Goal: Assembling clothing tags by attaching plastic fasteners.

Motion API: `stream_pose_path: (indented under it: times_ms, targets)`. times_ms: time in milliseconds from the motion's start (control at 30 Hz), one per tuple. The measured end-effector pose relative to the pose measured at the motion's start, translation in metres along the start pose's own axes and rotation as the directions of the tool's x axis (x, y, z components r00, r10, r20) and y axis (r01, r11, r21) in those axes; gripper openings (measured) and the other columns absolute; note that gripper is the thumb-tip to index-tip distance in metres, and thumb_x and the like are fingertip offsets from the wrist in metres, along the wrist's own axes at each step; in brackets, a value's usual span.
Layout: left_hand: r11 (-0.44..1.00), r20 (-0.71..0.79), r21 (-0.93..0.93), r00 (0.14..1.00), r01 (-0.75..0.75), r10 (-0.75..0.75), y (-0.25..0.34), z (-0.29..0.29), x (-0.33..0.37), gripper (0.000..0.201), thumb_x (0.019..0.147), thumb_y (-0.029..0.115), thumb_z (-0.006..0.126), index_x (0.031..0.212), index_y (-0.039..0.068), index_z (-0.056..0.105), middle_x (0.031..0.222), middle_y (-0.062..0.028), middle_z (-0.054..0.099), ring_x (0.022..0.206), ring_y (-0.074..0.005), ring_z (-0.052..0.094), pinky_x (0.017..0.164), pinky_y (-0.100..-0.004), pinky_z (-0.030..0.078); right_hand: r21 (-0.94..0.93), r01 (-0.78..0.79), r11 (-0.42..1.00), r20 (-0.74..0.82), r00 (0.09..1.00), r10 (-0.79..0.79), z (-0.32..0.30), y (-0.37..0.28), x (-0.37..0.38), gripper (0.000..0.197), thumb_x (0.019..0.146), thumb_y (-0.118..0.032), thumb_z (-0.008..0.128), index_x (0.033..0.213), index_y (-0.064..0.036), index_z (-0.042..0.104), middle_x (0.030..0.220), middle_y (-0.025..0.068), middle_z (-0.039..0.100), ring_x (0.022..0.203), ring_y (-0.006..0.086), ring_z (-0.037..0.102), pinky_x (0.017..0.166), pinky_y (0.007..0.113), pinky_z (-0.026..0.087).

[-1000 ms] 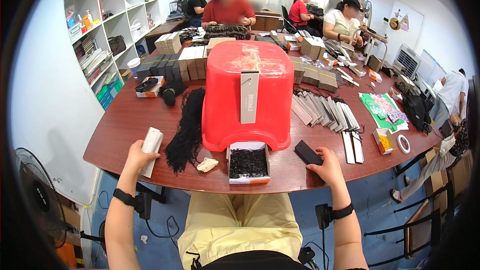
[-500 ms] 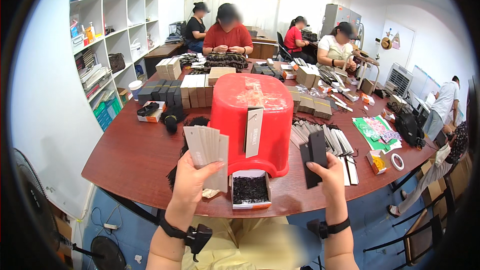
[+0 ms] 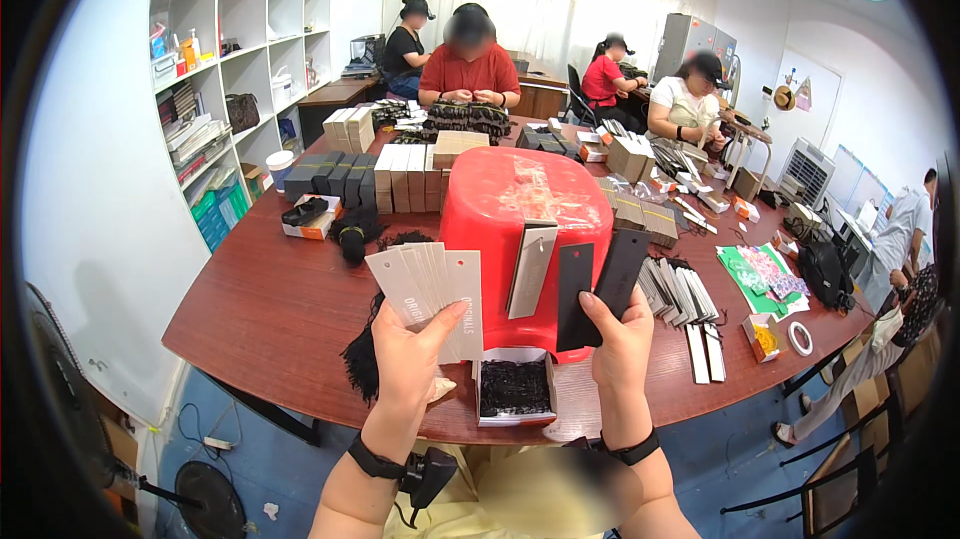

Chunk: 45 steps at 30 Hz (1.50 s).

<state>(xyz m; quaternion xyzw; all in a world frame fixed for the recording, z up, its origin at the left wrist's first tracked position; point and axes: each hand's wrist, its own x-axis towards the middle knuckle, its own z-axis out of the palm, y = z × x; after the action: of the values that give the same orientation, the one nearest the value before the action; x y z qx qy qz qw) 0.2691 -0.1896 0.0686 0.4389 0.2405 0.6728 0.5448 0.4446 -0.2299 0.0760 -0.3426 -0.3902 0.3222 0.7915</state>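
My left hand [image 3: 412, 349] grips a fan of light grey hang tags [image 3: 425, 284], each with a small hole near its top. Between the thumb and fingers of my right hand [image 3: 622, 344] are black hang tags [image 3: 612, 274], two of them showing side by side. Both hands are raised before an upturned red plastic stool [image 3: 490, 199]. On the stool's front hangs a pale tag [image 3: 532, 269] with a dark edge. Below, at the table edge, a small white box [image 3: 515, 421] holds black strings [image 3: 514, 386]. Black cords [image 3: 362, 351] lie behind my left hand.
Stacks of grey and dark tags [image 3: 400, 179] stand behind the stool on the brown table [image 3: 260, 309]. Finished-looking tags [image 3: 680, 294] lie at right, near a box of yellow pieces [image 3: 765, 337] and a tape roll [image 3: 800, 339]. Several people work beyond.
My right hand has moved left and inward with the black tags, now in front of the stool. My left hand has come slightly right, its grey tags spread wider. The view has shifted a little.
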Motion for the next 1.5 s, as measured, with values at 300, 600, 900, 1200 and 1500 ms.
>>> stream_pose_path:
  times_ms: [300, 600, 900, 1200, 1500]
  targets:
    - [1.000, -0.045, 0.023, 0.999, 0.003, -0.002, -0.003, -0.004, 0.004, 0.029, 0.070, -0.008, 0.060, 0.098, -0.002, 0.053, 0.091, -0.0084, 0.060, 0.081, -0.0129, 0.057, 0.073, -0.0254, 0.045, -0.062, 0.021, 0.998, -0.029, 0.999, -0.023, 0.003, 0.002, -0.004, 0.023, 0.071, 0.005, 0.063, 0.089, -0.0011, 0.049, 0.087, 0.0075, 0.058, 0.076, 0.0102, 0.056, 0.071, 0.022, 0.046]
    - [0.997, 0.070, -0.027, 0.995, 0.078, -0.076, -0.009, 0.012, 0.009, 0.032, 0.070, -0.009, 0.060, 0.100, -0.001, 0.051, 0.093, -0.0083, 0.059, 0.083, -0.0134, 0.057, 0.074, -0.0260, 0.045, -0.045, 0.048, 0.998, -0.103, 0.993, -0.052, -0.004, 0.003, 0.000, 0.024, 0.071, 0.004, 0.063, 0.089, -0.0016, 0.048, 0.085, 0.0071, 0.059, 0.074, 0.0094, 0.055, 0.070, 0.022, 0.045]
    - [0.998, -0.097, 0.041, 0.994, -0.040, 0.044, -0.013, 0.010, 0.009, 0.031, 0.070, -0.008, 0.060, 0.099, -0.002, 0.050, 0.094, -0.0092, 0.058, 0.082, -0.0134, 0.056, 0.075, -0.0266, 0.044, -0.014, 0.011, 1.000, -0.133, 0.991, -0.012, -0.003, 0.002, -0.004, 0.023, 0.072, 0.004, 0.063, 0.089, -0.0015, 0.048, 0.085, 0.0069, 0.059, 0.073, 0.0093, 0.055, 0.068, 0.021, 0.046]
    - [0.997, -0.069, 0.043, 0.996, -0.057, 0.060, -0.009, 0.009, 0.007, 0.030, 0.071, -0.007, 0.060, 0.099, -0.003, 0.050, 0.093, -0.0099, 0.059, 0.082, -0.0134, 0.056, 0.075, -0.0261, 0.044, -0.082, 0.020, 0.996, -0.112, 0.993, -0.029, 0.021, 0.023, 0.006, 0.020, 0.073, 0.000, 0.064, 0.083, -0.0039, 0.047, 0.079, 0.0042, 0.058, 0.070, 0.0058, 0.052, 0.064, 0.019, 0.042]
    - [0.990, 0.009, 0.098, 0.995, -0.097, 0.097, -0.014, 0.020, 0.004, 0.027, 0.072, -0.005, 0.061, 0.097, -0.003, 0.051, 0.090, -0.0082, 0.059, 0.080, -0.0119, 0.056, 0.072, -0.0244, 0.044, -0.301, 0.100, 0.949, -0.156, 0.976, -0.152, 0.024, 0.030, 0.006, 0.019, 0.074, -0.004, 0.064, 0.079, -0.0044, 0.046, 0.075, 0.0011, 0.056, 0.067, 0.0041, 0.049, 0.062, 0.018, 0.040]
